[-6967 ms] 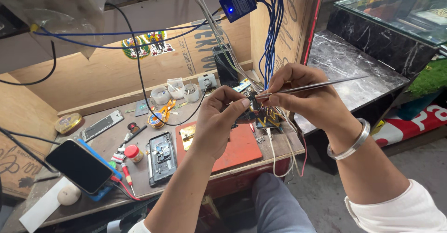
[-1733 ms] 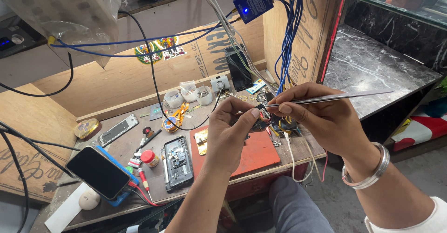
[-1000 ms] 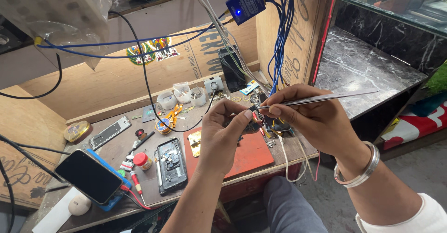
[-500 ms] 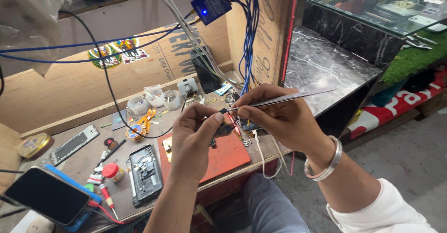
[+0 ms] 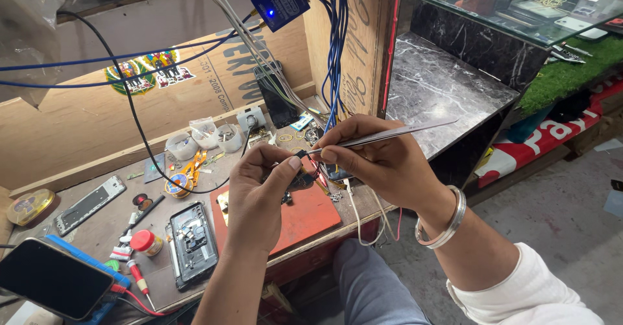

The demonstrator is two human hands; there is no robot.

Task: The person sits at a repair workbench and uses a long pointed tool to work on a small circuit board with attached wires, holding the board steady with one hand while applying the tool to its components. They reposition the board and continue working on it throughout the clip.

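Right hand pinching silver tweezers, left hand gripping small dark part.

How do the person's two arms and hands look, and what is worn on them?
Both hands are bare, without gloves. The left hand has a bare forearm, with no sleeve, watch or ring visible. The right hand has a plain silver metal bangle around the wrist. Higher on the right arm there is a white sleeve, pushed up near the elbow.
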